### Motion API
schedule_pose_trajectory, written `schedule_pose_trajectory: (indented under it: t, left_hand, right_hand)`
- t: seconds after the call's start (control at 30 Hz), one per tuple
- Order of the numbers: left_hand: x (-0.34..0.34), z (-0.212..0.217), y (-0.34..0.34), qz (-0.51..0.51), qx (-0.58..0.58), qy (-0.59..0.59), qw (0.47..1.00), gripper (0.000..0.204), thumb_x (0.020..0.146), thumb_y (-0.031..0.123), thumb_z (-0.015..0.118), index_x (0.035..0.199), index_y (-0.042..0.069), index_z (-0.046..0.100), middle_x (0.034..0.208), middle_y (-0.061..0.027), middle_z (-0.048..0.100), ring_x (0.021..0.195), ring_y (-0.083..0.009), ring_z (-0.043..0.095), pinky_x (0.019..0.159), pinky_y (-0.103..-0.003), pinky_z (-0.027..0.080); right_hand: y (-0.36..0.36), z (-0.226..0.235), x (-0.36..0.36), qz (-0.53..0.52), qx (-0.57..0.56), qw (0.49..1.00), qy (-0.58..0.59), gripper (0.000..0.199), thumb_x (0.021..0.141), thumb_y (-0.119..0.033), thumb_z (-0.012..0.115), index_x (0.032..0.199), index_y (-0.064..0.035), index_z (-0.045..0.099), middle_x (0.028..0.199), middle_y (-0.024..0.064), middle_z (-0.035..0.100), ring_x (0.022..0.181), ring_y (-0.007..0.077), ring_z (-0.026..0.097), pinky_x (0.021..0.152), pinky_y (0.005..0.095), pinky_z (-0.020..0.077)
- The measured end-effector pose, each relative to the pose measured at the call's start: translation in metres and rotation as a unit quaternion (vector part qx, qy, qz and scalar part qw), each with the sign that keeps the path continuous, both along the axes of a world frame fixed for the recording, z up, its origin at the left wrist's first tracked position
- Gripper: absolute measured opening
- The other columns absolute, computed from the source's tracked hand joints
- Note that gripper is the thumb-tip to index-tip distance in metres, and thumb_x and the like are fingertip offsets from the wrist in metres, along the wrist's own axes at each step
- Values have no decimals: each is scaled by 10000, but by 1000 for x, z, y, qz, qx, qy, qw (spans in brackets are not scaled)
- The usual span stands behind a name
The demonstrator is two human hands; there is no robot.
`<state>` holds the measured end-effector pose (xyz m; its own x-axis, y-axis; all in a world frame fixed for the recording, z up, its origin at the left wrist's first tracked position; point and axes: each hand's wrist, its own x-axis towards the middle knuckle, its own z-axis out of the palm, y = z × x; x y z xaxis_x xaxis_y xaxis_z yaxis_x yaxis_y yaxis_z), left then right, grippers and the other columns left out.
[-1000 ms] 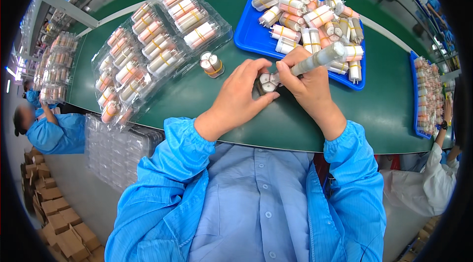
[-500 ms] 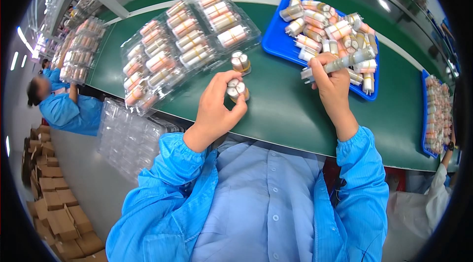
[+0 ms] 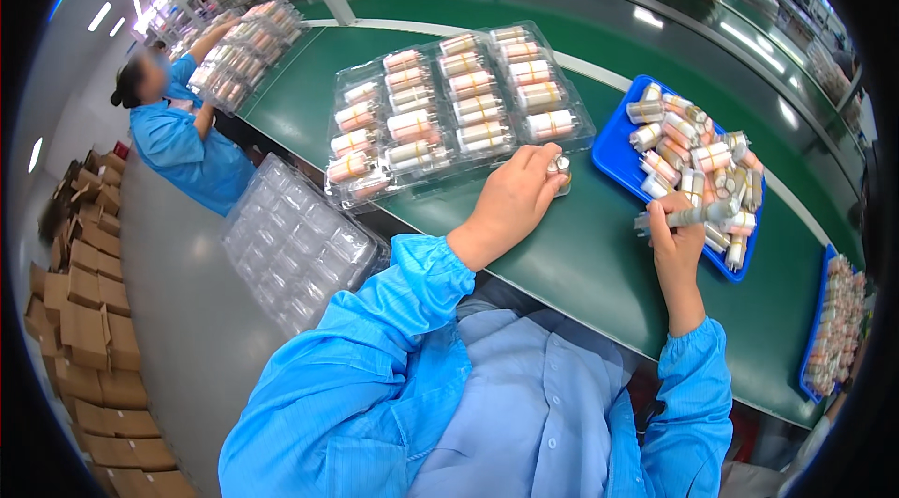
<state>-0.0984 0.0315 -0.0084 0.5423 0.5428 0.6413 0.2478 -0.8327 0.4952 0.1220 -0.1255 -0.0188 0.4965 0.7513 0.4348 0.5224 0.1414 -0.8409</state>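
Two hands, left hand [image 3: 513,198] fingers pinching small bottles [image 3: 560,168], right hand [image 3: 676,234] fingers gripping wrapped tube [image 3: 676,216]

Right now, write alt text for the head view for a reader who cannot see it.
A person in a blue coat works at a green conveyor belt: the left hand holds small capped tubes beside clear blister trays of tubes, and the right hand grips a tube at a blue tray heaped with more.

Clamshell trays [image 3: 449,114] left of bin [image 3: 613,147]
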Motion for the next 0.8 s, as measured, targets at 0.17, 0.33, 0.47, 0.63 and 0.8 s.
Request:
schedule_pose_trajectory:
  t: [0.17, 0.33, 0.47, 0.63, 0.8]
  left_hand:
    - [-56, 59, 42, 111, -33, -53, 992, 340, 932, 241, 702, 1220, 67, 653, 1085, -165, 679, 939, -328, 681, 818, -434, 544]
    - [-143, 85, 183, 287, 190, 73, 936, 327, 877, 207, 738, 1178, 101, 667, 1010, -136, 671, 904, -347, 686, 771, -447, 556]
    - [-164, 72, 240, 311, 159, 253, 902, 334, 889, 182, 715, 1213, 120, 660, 1060, -151, 669, 942, -353, 689, 799, -452, 568]
    - [-163, 41, 269, 253, 131, 354, 891, 329, 958, 251, 635, 1249, 98, 647, 1110, -190, 682, 998, -369, 687, 886, -462, 558]
    - [-157, 73, 276, 237, -100, 273, 927, 521, 1060, 459, 420, 1354, 68, 599, 1277, -193, 671, 1192, -389, 618, 1065, -437, 461]
  right_hand:
    - [-5, 0, -3, -8, 5, 999, -33, 158, 928, -56, 671, 802, -14, 584, 763, 53, 552, 681, 145, 507, 618, 310, 402]
    - [-3, 2, -8, 2, 22, 998, -60, 159, 921, -49, 674, 791, -10, 591, 758, 58, 552, 676, 152, 507, 613, 319, 404]
    - [1, 1, -6, 2, 31, 997, -70, 153, 916, -43, 678, 792, -7, 594, 755, 61, 554, 676, 156, 508, 611, 317, 402]
    - [0, -2, -3, -3, 14, 998, -59, 148, 914, -31, 674, 792, -3, 595, 754, 65, 559, 680, 162, 515, 613, 316, 404]
    - [-3, 2, -6, 1, 20, 996, -85, 142, 906, -21, 678, 792, -2, 596, 752, 67, 561, 675, 163, 518, 608, 319, 403]
